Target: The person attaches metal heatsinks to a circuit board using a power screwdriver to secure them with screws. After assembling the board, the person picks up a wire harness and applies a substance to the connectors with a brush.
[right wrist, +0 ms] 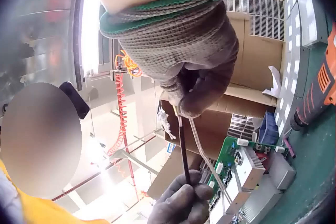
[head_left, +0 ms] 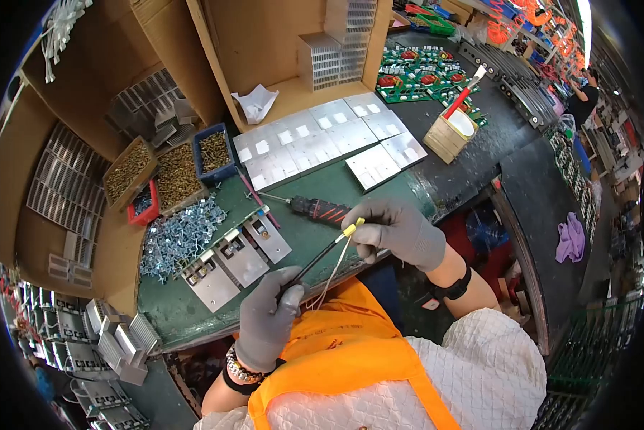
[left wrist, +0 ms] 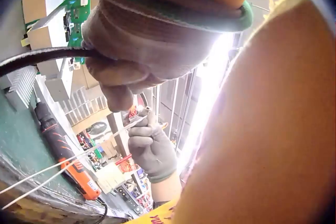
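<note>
My gloved left hand (head_left: 268,315) grips a thin black cable (head_left: 317,264) close to the orange apron. Its upper end runs to a small yellow piece (head_left: 350,228), which my gloved right hand (head_left: 404,233) pinches between thumb and fingers. Two thin whitish wires (head_left: 334,278) hang from the right fingertips; in the right wrist view they pass beside the black cable (right wrist: 184,153). Behind the hands, a black and orange power screwdriver (head_left: 318,209) lies on the green bench (head_left: 322,180). Circuit boards with metal heat sinks (head_left: 244,259) sit left of it.
Blue and tan bins of brass screws (head_left: 177,176) stand beside a pile of silvery clips (head_left: 182,236). Flat metal plates (head_left: 315,149) with white patches line the bench's back. A wooden pot (head_left: 447,140) with a red-handled brush stands right. Cardboard boxes (head_left: 264,54) hold heat sinks.
</note>
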Available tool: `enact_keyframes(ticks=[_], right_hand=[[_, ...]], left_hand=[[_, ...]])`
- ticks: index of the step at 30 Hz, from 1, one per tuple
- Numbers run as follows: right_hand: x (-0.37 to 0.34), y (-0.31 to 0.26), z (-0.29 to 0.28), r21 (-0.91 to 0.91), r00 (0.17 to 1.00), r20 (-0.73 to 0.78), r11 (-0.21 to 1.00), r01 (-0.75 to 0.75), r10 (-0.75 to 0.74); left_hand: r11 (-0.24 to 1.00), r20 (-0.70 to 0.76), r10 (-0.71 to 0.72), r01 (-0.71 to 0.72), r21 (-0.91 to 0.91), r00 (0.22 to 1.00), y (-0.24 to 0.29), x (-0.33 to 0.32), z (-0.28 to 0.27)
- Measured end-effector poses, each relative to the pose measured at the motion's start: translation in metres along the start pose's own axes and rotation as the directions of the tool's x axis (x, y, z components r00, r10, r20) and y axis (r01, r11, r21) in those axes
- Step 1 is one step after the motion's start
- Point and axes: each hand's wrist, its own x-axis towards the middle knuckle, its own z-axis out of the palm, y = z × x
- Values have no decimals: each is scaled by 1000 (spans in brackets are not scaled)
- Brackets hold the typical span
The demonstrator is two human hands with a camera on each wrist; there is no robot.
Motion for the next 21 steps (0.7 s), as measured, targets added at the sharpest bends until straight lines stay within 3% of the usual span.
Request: enact_keyframes(ticks=[3,5,10,12,14,15,17,21], right_hand=[[-1,2,7,-4,1000,9,1000,-25,25],[-1,1,9,-7,999,5,999,-32,32],[-1,5,10,-34,999,27,999,-24,25],[-2,4,12,41,997,67,998,-42,39],[-2,8,12,46,996,85,999,-28,24],[-2,10,13,50,995,99,999,-14,9],[-2,11,19,2,994,105,1000,-4,4],[-4,12,31,-62,995,79,996,67,-62]], left_hand=[[994,-29,68,-65,92,997,1,2,4],[998,3,-32,32,54,999,9,2,6],[993,-5,-118,118,-21,993,3,3,10],[988,-2,-154,154,-30,988,-5,5,9],[990,42,51,-56,130,998,-18,8,8],[990,39,48,-53,130,998,-12,9,13],[969,-80,248,-246,36,966,5,15,27],[979,5,201,-201,35,980,14,28,24]])
